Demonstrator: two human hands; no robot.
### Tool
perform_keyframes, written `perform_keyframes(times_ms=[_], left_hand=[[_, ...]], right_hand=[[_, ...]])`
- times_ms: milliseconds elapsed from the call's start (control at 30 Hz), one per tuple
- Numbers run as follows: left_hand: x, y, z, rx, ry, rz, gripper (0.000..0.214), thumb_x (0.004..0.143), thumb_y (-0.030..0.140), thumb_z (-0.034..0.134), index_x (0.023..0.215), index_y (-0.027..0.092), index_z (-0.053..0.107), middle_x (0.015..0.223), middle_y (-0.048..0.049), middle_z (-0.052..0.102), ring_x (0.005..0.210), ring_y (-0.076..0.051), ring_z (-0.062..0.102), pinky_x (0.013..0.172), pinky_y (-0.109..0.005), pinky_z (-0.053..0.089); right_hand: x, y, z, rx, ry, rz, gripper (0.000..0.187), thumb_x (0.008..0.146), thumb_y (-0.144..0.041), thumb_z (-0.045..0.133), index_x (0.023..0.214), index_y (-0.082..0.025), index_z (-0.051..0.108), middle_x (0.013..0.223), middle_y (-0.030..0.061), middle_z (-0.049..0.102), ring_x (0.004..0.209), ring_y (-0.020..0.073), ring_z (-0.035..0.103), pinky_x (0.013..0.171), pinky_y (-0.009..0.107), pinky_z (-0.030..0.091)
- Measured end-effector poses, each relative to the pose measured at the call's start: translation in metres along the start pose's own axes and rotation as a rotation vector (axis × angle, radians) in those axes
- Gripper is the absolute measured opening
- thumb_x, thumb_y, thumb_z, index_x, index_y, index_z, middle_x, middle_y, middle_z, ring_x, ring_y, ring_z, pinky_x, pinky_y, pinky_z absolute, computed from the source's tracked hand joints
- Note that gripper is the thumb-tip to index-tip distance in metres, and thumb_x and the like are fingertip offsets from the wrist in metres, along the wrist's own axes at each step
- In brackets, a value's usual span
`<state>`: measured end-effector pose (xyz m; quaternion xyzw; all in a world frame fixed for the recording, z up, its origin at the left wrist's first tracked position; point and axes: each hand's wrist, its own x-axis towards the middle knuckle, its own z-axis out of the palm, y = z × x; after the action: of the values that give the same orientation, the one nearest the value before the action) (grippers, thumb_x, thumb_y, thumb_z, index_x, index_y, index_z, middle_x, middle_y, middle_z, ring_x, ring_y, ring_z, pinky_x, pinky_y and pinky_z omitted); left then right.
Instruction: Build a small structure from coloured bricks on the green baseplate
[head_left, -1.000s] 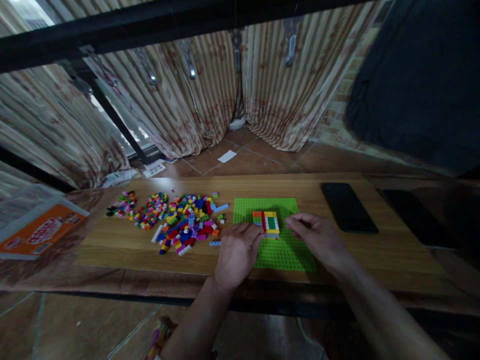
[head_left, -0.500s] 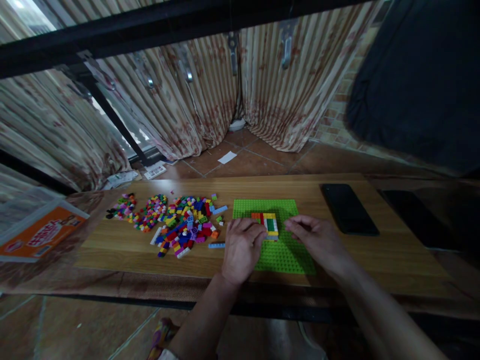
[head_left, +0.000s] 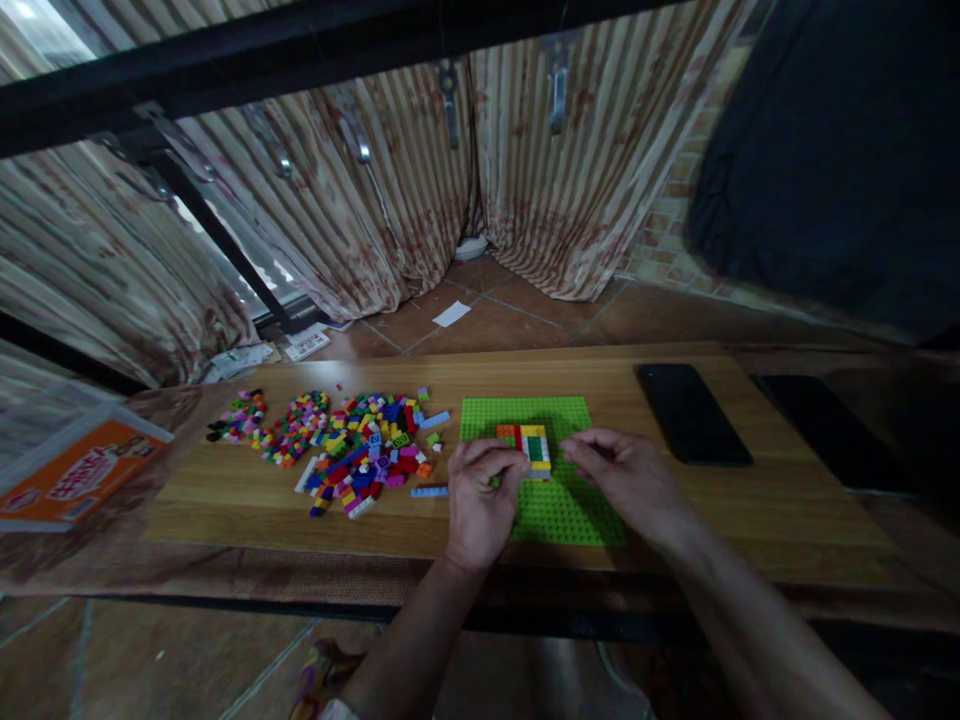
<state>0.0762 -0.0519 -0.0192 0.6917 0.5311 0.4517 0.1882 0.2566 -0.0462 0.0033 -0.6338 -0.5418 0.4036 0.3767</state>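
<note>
A green studded baseplate (head_left: 570, 520) lies on the wooden board, carrying a small block of toy bricks (head_left: 538, 449) in orange, red, yellow, white and green. My left hand (head_left: 484, 495) is at the block's left side, thumb and fingers pinched together; its fingertips overlap the block's edge in view. Whether they grip it or a small piece is hidden. To the right of the block, apart from it, my right hand (head_left: 619, 475) hovers over the plate with thumb and forefinger pinched. Anything between those fingertips is too small to make out.
Loose coloured bricks (head_left: 367, 450) are heaped left of the plate, a light-blue strip brick (head_left: 429, 492) nearest. A black phone (head_left: 694, 414) lies on the wooden board (head_left: 247, 510) at right, another dark flat object (head_left: 821, 430) beyond. A clear box with orange label (head_left: 82, 475) stands far left.
The view has shifted slightly. Both hands keep nearly the same places beside the block, with the left fingers turned a little. The bricks look unchanged.
</note>
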Motion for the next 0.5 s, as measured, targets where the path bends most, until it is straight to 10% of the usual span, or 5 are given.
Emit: perform_keyframes(times_ms=[500], left_hand=[[0.003,-0.001,-0.012,0.243,-0.051,0.191,0.012,0.088,0.022,0.062,0.084,0.025,0.073,0.092,-0.0014,0.069,0.089,-0.017,0.056,0.084,-0.035,0.042]], right_hand=[[-0.001,0.0,-0.001,0.035,-0.025,0.006,0.034,0.08,-0.051,0.059,0.082,-0.019,0.072,0.067,0.0007,0.064,0.06,0.014,0.054,0.057,0.026,0.041]])
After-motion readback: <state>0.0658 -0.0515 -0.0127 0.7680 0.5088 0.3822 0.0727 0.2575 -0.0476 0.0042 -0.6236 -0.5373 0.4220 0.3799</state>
